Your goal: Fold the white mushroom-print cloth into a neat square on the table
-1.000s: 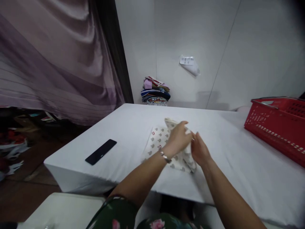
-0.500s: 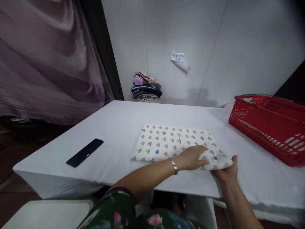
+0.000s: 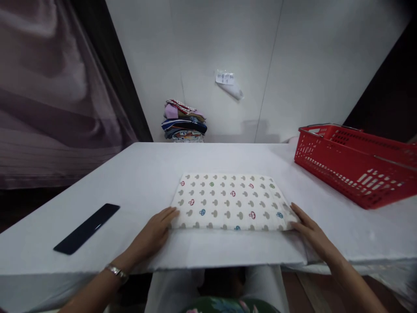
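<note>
A folded white cloth (image 3: 228, 202) printed with grey, red, blue and green mushrooms lies flat in front of me, its long side facing me. My left hand (image 3: 159, 228), a bracelet on its wrist, grips the near left corner with its fingers close together. At the near right corner, my right hand (image 3: 308, 228) has its fingers at the side edge and its thumb at the front, pinching the cloth. The parts of the fingers under the cloth are hidden.
The cloth rests on a table with a white cover (image 3: 143, 169). A dark flat phone-like slab (image 3: 87, 228) lies at the left. A red plastic basket (image 3: 352, 163) stands at the right. Behind the table is a stack of folded clothes (image 3: 184, 121) by the wall.
My left hand has moved from the cloth's right part to its left corner. The near right part, lifted and bunched before, now lies flat. The view has shifted to the right.
</note>
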Available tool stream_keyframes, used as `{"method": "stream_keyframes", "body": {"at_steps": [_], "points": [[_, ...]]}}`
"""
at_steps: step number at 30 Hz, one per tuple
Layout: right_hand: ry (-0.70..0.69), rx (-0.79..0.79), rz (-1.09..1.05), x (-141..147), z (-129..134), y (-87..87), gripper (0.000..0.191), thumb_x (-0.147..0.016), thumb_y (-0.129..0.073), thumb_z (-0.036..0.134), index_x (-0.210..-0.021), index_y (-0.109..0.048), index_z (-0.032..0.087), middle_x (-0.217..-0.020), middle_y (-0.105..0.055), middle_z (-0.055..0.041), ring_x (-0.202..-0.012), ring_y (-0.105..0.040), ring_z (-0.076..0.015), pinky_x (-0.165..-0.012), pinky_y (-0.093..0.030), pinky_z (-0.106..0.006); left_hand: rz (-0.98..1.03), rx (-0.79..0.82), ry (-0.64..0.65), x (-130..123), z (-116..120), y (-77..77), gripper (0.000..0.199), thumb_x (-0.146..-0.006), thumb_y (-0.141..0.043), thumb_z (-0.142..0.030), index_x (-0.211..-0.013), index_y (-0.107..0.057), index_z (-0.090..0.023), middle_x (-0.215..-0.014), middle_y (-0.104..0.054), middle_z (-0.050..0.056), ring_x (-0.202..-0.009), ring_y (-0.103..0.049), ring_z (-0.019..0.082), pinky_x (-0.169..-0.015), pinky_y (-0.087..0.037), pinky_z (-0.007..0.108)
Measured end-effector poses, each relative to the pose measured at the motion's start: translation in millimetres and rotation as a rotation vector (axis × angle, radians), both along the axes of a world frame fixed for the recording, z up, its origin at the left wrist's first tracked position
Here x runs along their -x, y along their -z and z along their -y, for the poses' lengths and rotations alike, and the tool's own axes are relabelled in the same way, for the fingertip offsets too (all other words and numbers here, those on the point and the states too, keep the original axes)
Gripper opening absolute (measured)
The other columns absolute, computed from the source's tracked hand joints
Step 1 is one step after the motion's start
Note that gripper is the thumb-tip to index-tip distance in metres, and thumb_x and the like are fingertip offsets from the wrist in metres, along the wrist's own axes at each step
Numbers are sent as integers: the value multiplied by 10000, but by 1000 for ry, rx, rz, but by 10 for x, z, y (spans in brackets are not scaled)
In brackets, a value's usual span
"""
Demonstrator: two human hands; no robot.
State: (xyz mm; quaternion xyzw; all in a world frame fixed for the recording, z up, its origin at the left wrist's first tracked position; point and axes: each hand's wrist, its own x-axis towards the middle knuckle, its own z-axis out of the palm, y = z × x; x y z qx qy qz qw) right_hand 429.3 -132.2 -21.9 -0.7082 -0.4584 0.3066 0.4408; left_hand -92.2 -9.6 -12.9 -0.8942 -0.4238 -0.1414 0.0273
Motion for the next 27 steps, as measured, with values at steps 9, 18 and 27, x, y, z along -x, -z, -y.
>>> {"method": "stream_keyframes", "body": {"at_steps": [9, 18, 27], "points": [[-368, -286, 1251, -174, -108, 187, 640, -706, -452, 56, -1320, -483, 231, -1496, -280, -89, -1373, -235, -294, -1056, -281, -519, 16, -95, 81, -93, -148, -34, 608, -693, -376, -7, -1255, -528, -179, -1316, -538, 89, -1211, -496, 234, -971, -452, 441], [-489, -511, 1214, -276, -286, 147, 449, -801, -451, 149, -1240, -524, 214, -1129, -657, -97, -1038, -606, -219, -997, -368, -465, 187, -72, 115, -58, -229, -22, 463, -717, -449, -60, -1141, -587, -186, -1168, -635, 85, -1126, -553, 230, -960, -448, 461], [-281, -407, 853, -184, -554, -1254, 239, -765, -530, 322, -943, -636, 201, -881, -688, -72, -780, -637, -213, -712, -510, -328, 516, 28, -25, -128, -553, -1158, 281, -738, -546, -327, -967, -653, -205, -1169, -628, 80, -1115, -551, 235, -995, -414, 407]]}}
